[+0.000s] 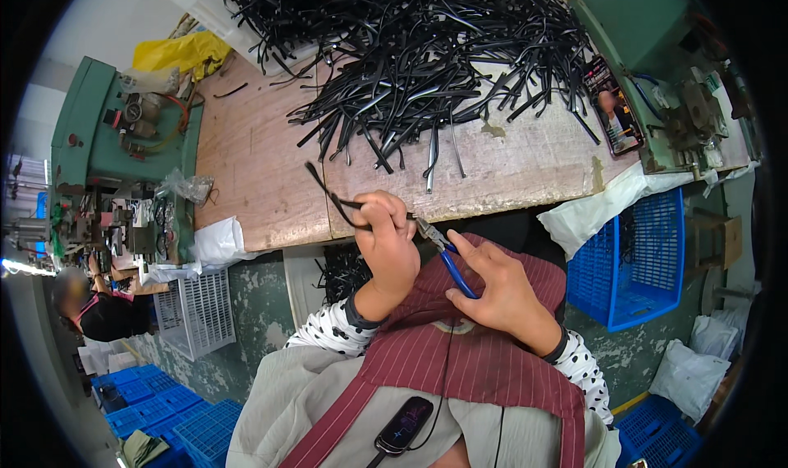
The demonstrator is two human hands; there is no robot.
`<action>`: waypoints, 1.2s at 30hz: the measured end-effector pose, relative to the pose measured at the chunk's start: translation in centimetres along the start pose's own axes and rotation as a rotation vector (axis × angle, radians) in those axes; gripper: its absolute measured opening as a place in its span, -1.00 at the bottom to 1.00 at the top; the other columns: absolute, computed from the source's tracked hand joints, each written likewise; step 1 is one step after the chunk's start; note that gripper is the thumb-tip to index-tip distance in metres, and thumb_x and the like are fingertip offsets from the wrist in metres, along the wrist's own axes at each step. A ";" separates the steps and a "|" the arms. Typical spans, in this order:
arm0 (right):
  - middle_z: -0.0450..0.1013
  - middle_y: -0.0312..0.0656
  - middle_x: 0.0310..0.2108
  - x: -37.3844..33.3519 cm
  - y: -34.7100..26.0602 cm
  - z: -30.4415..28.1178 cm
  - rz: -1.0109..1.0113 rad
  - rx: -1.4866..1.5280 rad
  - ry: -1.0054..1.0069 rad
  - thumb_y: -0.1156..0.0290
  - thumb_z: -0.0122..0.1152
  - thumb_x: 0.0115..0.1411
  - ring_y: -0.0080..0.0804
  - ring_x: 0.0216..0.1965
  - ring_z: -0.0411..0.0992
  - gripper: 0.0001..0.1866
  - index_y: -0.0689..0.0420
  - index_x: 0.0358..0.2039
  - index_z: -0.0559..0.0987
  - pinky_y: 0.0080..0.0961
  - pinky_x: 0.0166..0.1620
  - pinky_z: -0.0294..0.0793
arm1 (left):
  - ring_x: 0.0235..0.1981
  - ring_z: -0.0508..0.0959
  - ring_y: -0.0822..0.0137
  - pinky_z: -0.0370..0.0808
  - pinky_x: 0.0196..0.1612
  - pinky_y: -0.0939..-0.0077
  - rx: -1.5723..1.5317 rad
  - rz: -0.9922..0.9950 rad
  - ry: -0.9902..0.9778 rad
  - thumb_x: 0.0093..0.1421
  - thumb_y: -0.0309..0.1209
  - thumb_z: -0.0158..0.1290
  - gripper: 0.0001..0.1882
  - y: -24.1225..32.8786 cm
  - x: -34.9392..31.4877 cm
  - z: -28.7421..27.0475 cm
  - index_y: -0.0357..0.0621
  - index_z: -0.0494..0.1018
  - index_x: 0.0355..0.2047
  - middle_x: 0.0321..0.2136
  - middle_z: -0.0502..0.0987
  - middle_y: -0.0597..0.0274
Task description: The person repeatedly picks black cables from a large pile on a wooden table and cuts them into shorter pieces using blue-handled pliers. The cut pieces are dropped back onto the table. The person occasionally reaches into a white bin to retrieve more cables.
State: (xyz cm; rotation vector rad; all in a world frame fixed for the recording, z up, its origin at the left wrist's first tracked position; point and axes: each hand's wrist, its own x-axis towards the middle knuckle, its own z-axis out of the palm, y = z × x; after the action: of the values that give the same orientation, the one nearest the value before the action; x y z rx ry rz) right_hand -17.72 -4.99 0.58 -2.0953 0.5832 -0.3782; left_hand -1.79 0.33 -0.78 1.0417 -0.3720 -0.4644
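Note:
My left hand [387,246] is closed around a few thin black eyeglass temples [327,191], whose curved ends stick out to the left over the table edge. My right hand [510,297] grips a pair of cutting pliers [458,273] with blue handles. The steel jaws of the pliers meet the short ends of the temples beside my left fingers; whether they are closed on them I cannot tell. Just beyond my hands, a large heap of black eyeglass temples [427,74] covers the back and middle of the wooden table [254,156].
Green machines stand at the left [115,132] and right [640,25]. A phone [614,111] lies beside the right one. Below the table are a blue crate [611,275] at right and a white crate [197,316] at left. Another person [115,310] sits far left. A cabled device [408,425] rests on my lap.

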 end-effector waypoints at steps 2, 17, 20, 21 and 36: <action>0.38 -0.11 -0.46 -0.1 0.1 0.1 0.046 0.028 -0.018 0.32 0.42 -0.10 -0.14 -0.50 0.45 -0.15 0.02 0.27 0.33 -0.29 -0.38 0.50 | -0.61 0.15 0.58 0.12 -0.58 0.70 -0.022 -0.095 -0.063 0.44 -0.05 -0.24 -0.63 0.6 0.6 -0.2 -0.06 0.23 -0.37 -0.56 0.28 0.36; 0.39 -0.08 -0.38 -0.5 -0.1 0.7 0.093 -0.006 -0.024 0.24 0.46 -0.12 -0.14 -0.37 0.48 -0.09 0.02 0.29 0.30 -0.27 -0.29 0.52 | -0.60 0.51 0.30 0.41 -0.51 0.41 1.097 -0.021 -0.142 0.24 -0.23 0.11 -0.73 -3.4 14.7 -5.8 -0.20 0.46 -0.39 -0.64 0.51 0.20; 0.39 -0.07 -0.37 -0.6 -0.1 0.1 0.118 -0.021 -0.028 0.22 0.47 -0.13 -0.12 -0.36 0.48 -0.07 0.02 0.29 0.29 -0.25 -0.29 0.52 | -0.68 0.33 0.55 0.24 -0.66 0.66 0.544 -0.410 -0.096 0.31 -0.20 0.06 -0.76 -2.0 12.9 -4.9 -0.12 0.43 -0.34 -0.57 0.50 0.30; 0.39 -0.07 -0.36 -0.7 -0.1 0.0 0.112 -0.017 -0.027 0.22 0.47 -0.14 -0.12 -0.35 0.48 -0.07 0.03 0.29 0.29 -0.25 -0.29 0.52 | -0.70 0.29 0.57 0.21 -0.67 0.68 0.339 -0.544 -0.126 0.32 -0.20 0.04 -0.76 -1.1 12.0 -5.6 -0.12 0.42 -0.32 -0.56 0.49 0.31; 0.36 -0.07 -0.26 0.3 -1.7 -1.1 -0.169 -0.344 0.118 0.31 0.46 -0.25 -0.16 -0.30 0.41 -0.09 0.06 0.22 0.38 -0.31 -0.30 0.45 | -0.73 0.08 0.65 0.08 -0.68 0.77 -0.354 -0.709 -0.463 0.44 -0.13 -0.22 -0.68 2.6 5.5 -1.9 -0.07 0.33 -0.31 -0.68 0.14 0.51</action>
State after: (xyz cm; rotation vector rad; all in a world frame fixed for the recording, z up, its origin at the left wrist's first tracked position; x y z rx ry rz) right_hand -17.49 -5.05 2.64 -2.4751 0.5730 -0.5310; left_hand 4.27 -0.10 1.07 0.6865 -0.3023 -1.3706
